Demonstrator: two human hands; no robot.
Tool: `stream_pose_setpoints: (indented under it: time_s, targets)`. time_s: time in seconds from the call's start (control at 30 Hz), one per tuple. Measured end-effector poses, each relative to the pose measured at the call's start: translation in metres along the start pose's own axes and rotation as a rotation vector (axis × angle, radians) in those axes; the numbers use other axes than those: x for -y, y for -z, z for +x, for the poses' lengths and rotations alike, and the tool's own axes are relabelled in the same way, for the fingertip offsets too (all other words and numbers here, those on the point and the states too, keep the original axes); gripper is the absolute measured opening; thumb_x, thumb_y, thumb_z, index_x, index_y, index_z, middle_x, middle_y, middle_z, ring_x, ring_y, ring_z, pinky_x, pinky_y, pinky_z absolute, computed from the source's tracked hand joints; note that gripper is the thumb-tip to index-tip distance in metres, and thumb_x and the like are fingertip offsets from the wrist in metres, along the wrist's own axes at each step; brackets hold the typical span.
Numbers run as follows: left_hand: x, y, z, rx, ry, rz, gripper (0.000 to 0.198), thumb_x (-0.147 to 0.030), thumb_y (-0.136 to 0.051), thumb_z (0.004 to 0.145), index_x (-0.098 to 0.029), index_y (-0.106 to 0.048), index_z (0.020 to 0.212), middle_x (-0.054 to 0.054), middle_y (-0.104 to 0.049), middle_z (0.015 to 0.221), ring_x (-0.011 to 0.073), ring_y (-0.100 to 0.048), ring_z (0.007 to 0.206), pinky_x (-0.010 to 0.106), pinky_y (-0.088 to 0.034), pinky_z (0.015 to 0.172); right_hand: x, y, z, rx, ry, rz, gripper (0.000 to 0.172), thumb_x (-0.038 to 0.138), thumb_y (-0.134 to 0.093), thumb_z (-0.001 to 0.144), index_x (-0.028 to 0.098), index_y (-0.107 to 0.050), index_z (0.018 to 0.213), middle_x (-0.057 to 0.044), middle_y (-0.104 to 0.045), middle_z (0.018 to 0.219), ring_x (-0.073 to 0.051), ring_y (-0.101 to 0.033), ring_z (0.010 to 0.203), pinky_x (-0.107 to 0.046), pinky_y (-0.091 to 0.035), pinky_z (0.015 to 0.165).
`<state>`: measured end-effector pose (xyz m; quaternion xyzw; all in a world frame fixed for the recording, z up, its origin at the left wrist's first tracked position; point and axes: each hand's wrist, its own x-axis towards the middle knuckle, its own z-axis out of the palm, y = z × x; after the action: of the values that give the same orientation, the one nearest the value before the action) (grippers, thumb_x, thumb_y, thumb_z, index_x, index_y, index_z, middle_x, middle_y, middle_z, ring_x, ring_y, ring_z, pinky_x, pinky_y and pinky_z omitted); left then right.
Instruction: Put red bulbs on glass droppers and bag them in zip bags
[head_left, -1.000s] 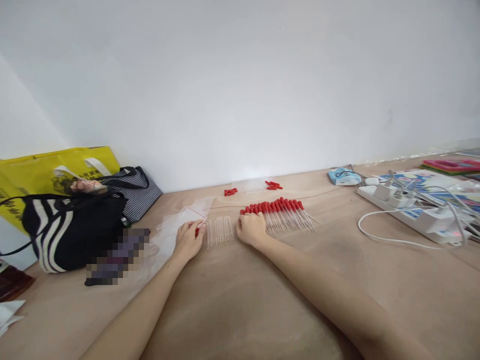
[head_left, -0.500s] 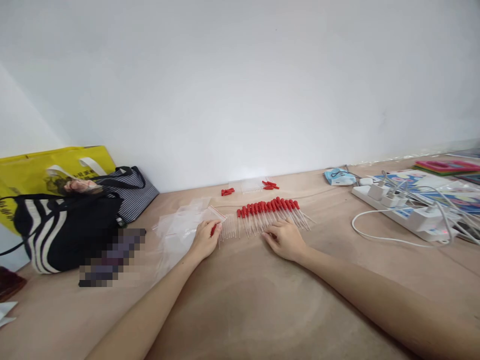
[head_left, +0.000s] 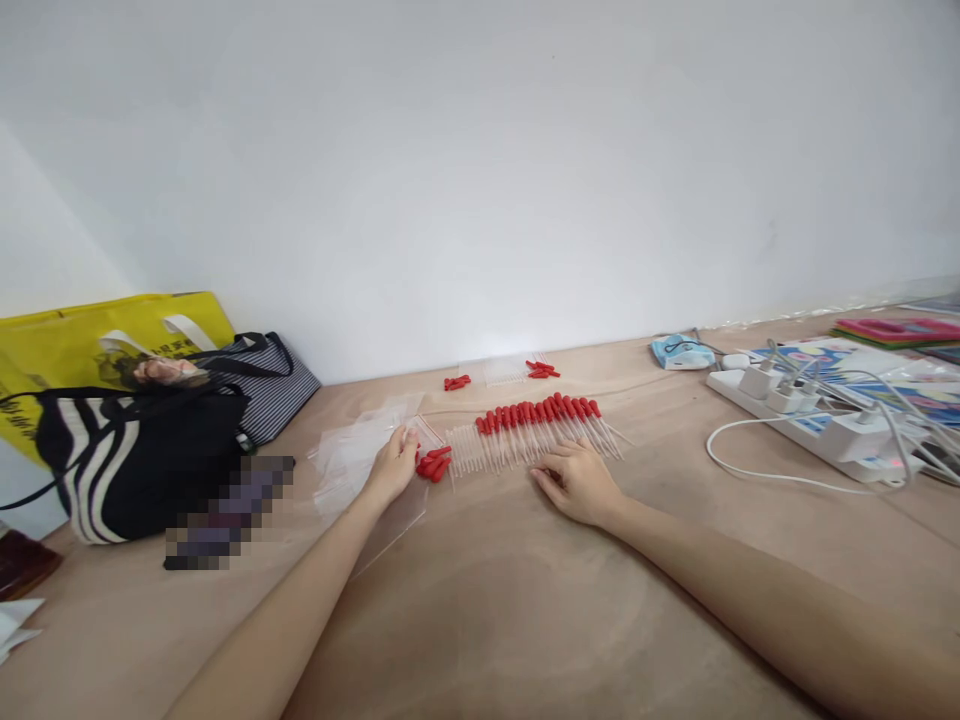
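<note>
1. The person's left hand [head_left: 394,465] rests over clear zip bags [head_left: 334,455] spread on the left of the wooden table [head_left: 480,610]. Its fingertips are close to a small heap of loose red rubber bulbs [head_left: 433,465]; whether they are clamped on one, I cannot tell.
2. The person's right hand [head_left: 577,480] lies with fingers loosely curled, just on the near side of the droppers' lower ends. Whether thumb and fingertips meet or touch a dropper, I cannot tell.
3. Between and beyond the hands, red-topped droppers [head_left: 536,412] lie side by side, bulbs pointing to the far side, clear stems pointing near.
4. Left of them, beside the heap, lie clear bare tubes [head_left: 463,452].
5. At the far side, near the white wall [head_left: 480,180], are two more red piles, left [head_left: 456,383] and right [head_left: 542,370].
6. On the right are a blue face mask [head_left: 682,352] and a white power strip [head_left: 731,386]; on the left, a black bag [head_left: 180,450].
</note>
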<state>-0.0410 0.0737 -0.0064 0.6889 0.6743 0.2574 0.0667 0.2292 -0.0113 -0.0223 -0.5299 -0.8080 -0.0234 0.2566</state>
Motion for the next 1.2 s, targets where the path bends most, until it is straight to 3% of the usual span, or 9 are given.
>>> stream_pose_setpoints:
  time_s: [0.3,0.6,0.83,1.2]
  targets:
    - [0.002,0.008,-0.003,-0.017,0.002,0.091,0.034,-0.031,-0.038,0.083,-0.016,-0.056,0.107,0.011,-0.056,0.114,0.0242,-0.049,0.106,0.035,-0.037,0.089,0.007,-0.003,0.003,-0.019,-0.031,0.034,0.020,0.027,-0.046,0.080,0.019,-0.062,0.072,-0.001,-0.061,0.067,-0.013,-0.050,0.071,-0.027,-0.022,0.065]
    - [0.005,0.021,0.000,0.023,0.019,0.131,0.028,-0.013,-0.040,0.076,-0.013,-0.062,0.094,0.011,-0.064,0.098,0.0209,-0.059,0.088,0.029,-0.044,0.077,0.047,-0.021,0.034,0.011,-0.119,0.026,0.018,0.032,-0.046,0.078,0.019,-0.059,0.075,-0.002,-0.064,0.078,-0.015,-0.053,0.077,-0.030,-0.020,0.070]
    - [0.010,0.028,0.004,0.084,0.028,0.103,0.016,-0.020,-0.051,0.071,-0.020,-0.067,0.075,0.004,-0.070,0.075,0.0196,-0.063,0.070,0.025,-0.045,0.063,0.066,-0.025,0.055,0.127,-0.265,-0.079,0.023,0.031,-0.043,0.077,0.016,-0.061,0.079,-0.009,-0.065,0.081,-0.020,-0.055,0.080,-0.036,-0.022,0.076]
    - [0.014,0.027,0.005,0.117,0.001,0.043,0.014,-0.026,-0.056,0.068,-0.018,-0.066,0.062,0.003,-0.069,0.065,0.0200,-0.062,0.068,0.025,-0.043,0.059,0.077,-0.021,0.066,0.289,-0.314,-0.185,0.020,0.011,-0.046,0.072,0.013,-0.066,0.071,-0.014,-0.066,0.074,-0.022,-0.059,0.071,-0.041,-0.022,0.085]
